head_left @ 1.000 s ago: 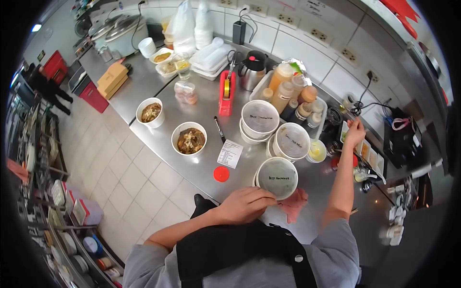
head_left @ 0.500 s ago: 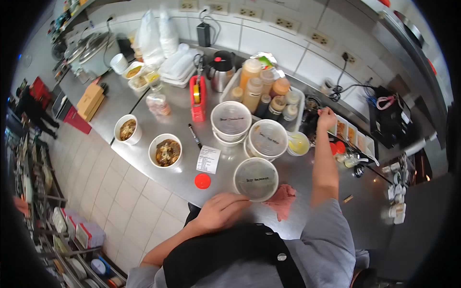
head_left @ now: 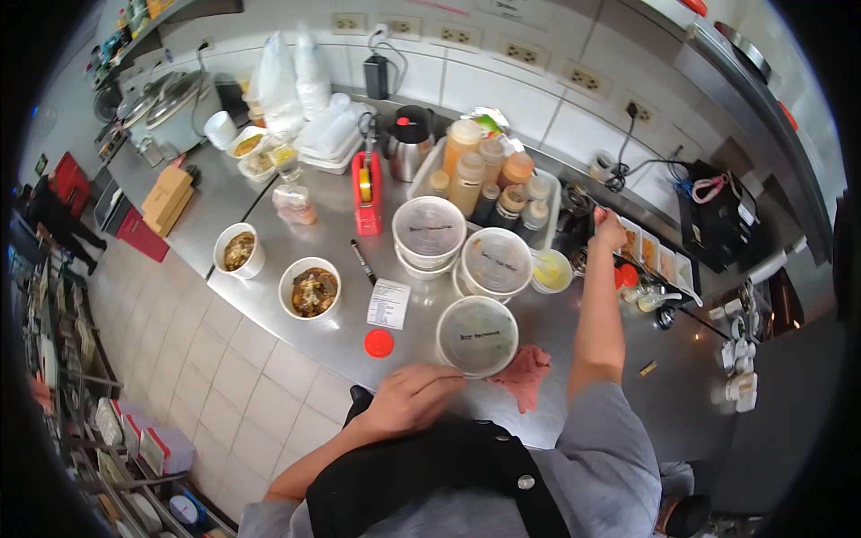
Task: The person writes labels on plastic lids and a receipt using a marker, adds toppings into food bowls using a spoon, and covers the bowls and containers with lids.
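Note:
My right hand (head_left: 609, 230) reaches to the far right, its fingers closed at the left end of a row of small topping containers (head_left: 650, 249). A reddish bit shows by its fingertips, too small to name. At the counter's front edge, my left hand (head_left: 408, 394) is loosely closed, with no object visible in it. Its fingertips come close to a lidded white tub (head_left: 477, 336) with writing on the lid; I cannot tell whether they touch. A pink cloth (head_left: 524, 377) lies beside that tub. Two bowls of food, one (head_left: 311, 289) nearer and another (head_left: 239, 250), stand at the left.
More lidded tubs (head_left: 430, 226) are stacked mid-counter, before a tray of sauce bottles (head_left: 465, 184). Around them are a yellow-filled cup (head_left: 552, 271), red tape dispenser (head_left: 368, 193), marker (head_left: 363, 261), printed slip (head_left: 388, 303) and red lid (head_left: 378, 342). A person (head_left: 58, 220) stands far left.
My right hand has tilted slightly, and a reddish bit now shows at its fingertips. My left hand stays by the tub. The view has shifted slightly.

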`<state>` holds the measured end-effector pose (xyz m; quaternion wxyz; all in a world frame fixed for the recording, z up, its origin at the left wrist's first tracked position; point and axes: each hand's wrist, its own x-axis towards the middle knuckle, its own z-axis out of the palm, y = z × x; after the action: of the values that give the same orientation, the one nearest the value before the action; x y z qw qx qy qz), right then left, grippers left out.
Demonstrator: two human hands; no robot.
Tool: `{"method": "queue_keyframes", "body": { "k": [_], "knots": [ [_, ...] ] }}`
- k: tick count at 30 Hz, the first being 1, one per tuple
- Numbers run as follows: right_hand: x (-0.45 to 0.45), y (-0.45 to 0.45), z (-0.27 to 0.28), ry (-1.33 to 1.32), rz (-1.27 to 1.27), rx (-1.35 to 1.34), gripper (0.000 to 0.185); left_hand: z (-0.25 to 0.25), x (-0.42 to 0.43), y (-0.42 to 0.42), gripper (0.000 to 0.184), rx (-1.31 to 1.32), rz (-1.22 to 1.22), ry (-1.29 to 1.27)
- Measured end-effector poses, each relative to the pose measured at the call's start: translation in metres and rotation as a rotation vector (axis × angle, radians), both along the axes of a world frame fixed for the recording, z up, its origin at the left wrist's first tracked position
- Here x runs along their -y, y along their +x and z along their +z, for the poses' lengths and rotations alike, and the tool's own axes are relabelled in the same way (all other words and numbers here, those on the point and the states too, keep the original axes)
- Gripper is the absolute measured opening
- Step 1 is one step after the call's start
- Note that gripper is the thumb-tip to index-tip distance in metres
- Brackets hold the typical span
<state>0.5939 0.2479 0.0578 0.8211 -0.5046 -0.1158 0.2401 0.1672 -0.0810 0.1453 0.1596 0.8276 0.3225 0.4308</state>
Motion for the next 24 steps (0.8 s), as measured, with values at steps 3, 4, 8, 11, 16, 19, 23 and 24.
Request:
{"method": "queue_keyframes", "body": {
  "k": [3, 4, 8, 11, 16, 19, 23, 24],
  "knots": [
    [0.007, -0.01, 0.009, 0.001, 0.081, 0.219, 0.015, 0.003, 0.004, -0.006, 0.037, -0.054, 0.031, -0.028],
    [0.025, -0.036, 0.039, 0.007, 0.103, 0.224, 0.019, 0.004, 0.005, -0.007, 0.038, -0.034, -0.014, -0.021],
    [0.057, -0.118, 0.111, 0.168, 0.379, 0.29, 0.024, 0.007, 0.01, -0.012, 0.04, 0.033, -0.111, -0.036],
    [0.072, -0.204, 0.153, 0.105, 0.628, 0.351, 0.026, 0.001, 0.014, -0.022, 0.04, 0.031, -0.105, -0.03],
    [0.082, -0.373, 0.161, 0.133, 1.089, 0.463, 0.023, 0.003, 0.028, -0.054, 0.038, 0.004, -0.005, -0.012],
    [0.075, -0.479, 0.13, 0.251, 1.23, 0.518, 0.021, 0.003, 0.039, -0.074, 0.037, 0.004, 0.105, -0.028],
    [0.079, -0.591, 0.098, 0.373, 1.281, 0.703, 0.021, 0.008, 0.052, -0.098, 0.032, -0.001, 0.279, 0.008],
    [0.082, -0.61, 0.093, 0.408, 1.286, 0.796, 0.021, 0.009, 0.055, -0.103, 0.031, 0.013, 0.328, 0.023]
  ]
}}
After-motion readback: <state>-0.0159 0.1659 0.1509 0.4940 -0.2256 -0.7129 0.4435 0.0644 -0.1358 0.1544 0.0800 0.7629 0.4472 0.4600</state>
